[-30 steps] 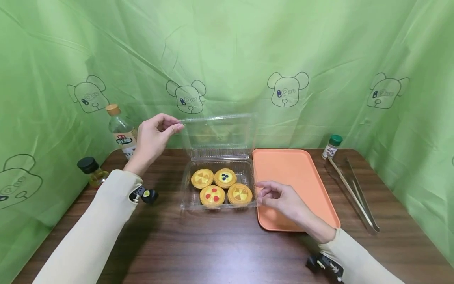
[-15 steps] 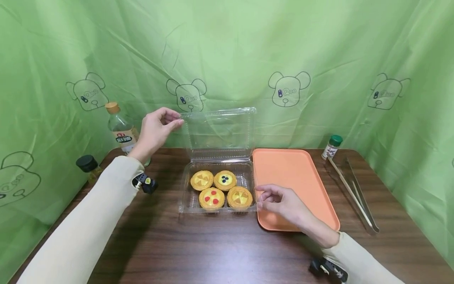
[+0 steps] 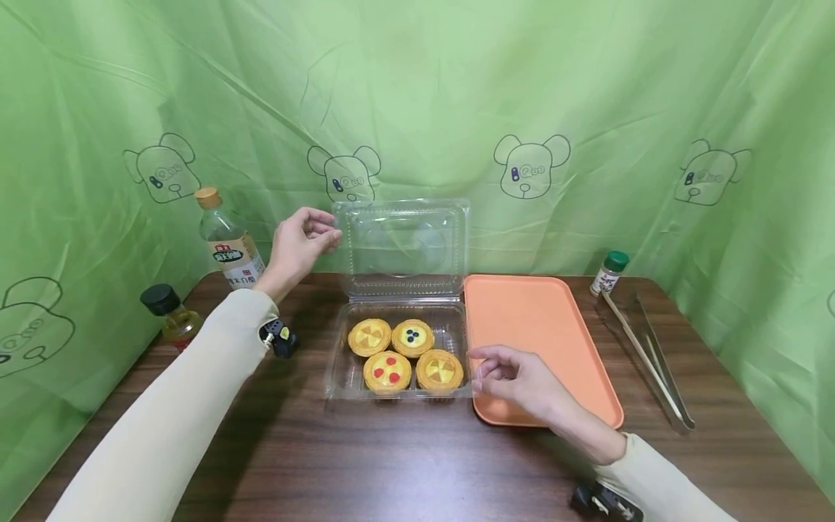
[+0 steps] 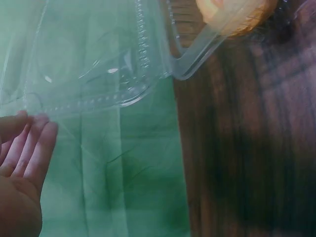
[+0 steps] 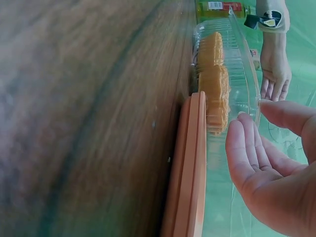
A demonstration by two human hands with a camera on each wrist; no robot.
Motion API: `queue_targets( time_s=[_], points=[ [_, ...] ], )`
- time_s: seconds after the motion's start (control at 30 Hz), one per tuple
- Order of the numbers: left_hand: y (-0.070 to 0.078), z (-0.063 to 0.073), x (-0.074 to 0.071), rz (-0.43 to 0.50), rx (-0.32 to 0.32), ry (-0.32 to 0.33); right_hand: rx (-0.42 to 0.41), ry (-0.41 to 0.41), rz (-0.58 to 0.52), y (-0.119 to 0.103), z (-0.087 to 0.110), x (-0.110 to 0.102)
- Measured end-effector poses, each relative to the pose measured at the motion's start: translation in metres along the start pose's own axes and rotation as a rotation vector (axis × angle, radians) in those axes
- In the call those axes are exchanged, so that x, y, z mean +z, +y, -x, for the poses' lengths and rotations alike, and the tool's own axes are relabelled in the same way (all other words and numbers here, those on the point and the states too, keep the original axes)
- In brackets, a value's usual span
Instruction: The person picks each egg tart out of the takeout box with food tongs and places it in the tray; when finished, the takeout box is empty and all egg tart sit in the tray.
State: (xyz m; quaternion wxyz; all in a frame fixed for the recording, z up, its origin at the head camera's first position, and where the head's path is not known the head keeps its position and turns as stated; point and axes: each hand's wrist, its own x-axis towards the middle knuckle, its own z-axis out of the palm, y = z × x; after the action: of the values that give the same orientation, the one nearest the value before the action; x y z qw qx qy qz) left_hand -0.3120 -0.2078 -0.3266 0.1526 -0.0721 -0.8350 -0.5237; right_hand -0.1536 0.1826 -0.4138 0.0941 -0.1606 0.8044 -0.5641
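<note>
Left hand (image 3: 300, 250): pinching lid (image 3: 404, 239) edge, centre-left
Right hand (image 3: 518, 380): pinching container rim (image 3: 467, 344), right of centre
Container (image 3: 450, 330): between both, mid-frame

two hands (image 3: 296, 250) (image 3: 525, 383), four tarts (image 3: 370, 338) (image 3: 413, 338) (image 3: 388, 373) (image 3: 440, 371), two bottles (image 3: 228, 243) (image 3: 180, 323), one container (image 3: 451, 330), tray (image 3: 541, 319), shaker (image 3: 608, 277)

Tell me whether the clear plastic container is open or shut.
Open: its lid stands raised behind the base, leaving the tarts uncovered.

The head view (image 3: 417, 464) looks forward and down from the near side, over the wooden table. The left wrist view, rolled sideways, sits close by the left edge of the clear clamshell container (image 3: 451, 330). The right wrist view, low and also sideways, faces left past the orange tray (image 5: 190, 163). All three share the container.
</note>
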Motion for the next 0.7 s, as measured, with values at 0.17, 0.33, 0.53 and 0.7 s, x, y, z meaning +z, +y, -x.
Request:
queue_targets(
  time_s=[0.17,0.33,0.53,0.7],
  points=[
    [-0.006,0.004,0.003,0.011,-0.008,0.056,-0.038,-0.007,-0.009,-0.001,0.002,0.002],
    [-0.012,0.006,0.002,0.002,-0.02,0.055,-0.059,-0.024,-0.008,-0.002,0.006,0.005],
    [-0.016,0.007,0.001,-0.056,-0.046,0.044,-0.015,-0.029,-0.019,-0.005,0.012,0.006],
    [-0.021,0.007,0.004,-0.09,-0.074,-0.001,0.064,-0.068,-0.139,-0.006,0.021,0.006]
  ],
)
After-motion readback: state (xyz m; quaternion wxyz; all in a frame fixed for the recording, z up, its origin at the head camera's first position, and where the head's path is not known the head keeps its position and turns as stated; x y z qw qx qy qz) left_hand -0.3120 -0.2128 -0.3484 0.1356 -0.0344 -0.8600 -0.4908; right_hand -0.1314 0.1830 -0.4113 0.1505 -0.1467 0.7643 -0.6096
